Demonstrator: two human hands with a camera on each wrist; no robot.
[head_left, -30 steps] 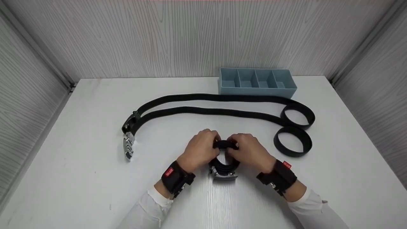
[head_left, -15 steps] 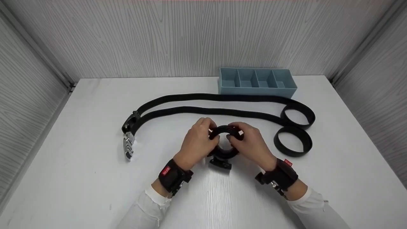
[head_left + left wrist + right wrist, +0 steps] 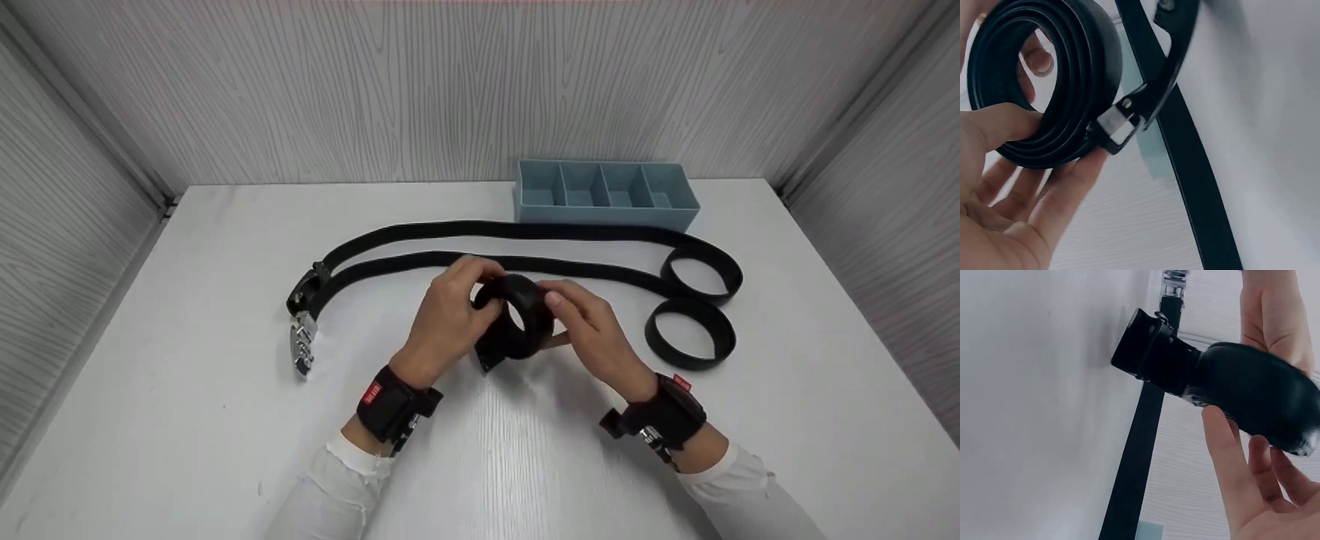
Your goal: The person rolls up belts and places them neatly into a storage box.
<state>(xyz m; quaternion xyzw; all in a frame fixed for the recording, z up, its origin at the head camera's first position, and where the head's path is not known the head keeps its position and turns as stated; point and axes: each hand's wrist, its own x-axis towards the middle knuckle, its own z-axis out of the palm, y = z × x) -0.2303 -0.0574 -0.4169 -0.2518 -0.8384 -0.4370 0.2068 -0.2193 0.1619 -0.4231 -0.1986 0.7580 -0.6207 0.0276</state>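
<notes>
A black belt, rolled into a thick coil, is raised above the white table between both hands. My left hand grips the coil's left side; in the left wrist view its thumb reaches into the hole and its fingers bend under the outside. The belt's metal buckle sticks out from the coil. My right hand touches the coil's right outer side with fingers loosely extended; in the right wrist view its fingertips rest against the coil's outer band.
Two more black belts lie stretched across the table behind the hands, buckles at left. Their other ends form rolled loops at right. A blue four-section box stands at the back against the wooden panel.
Both hands have lifted the coiled belt and turned it so its outer band shows on the right. The right hand has loosened from pinching the rim to touching the outer side.
</notes>
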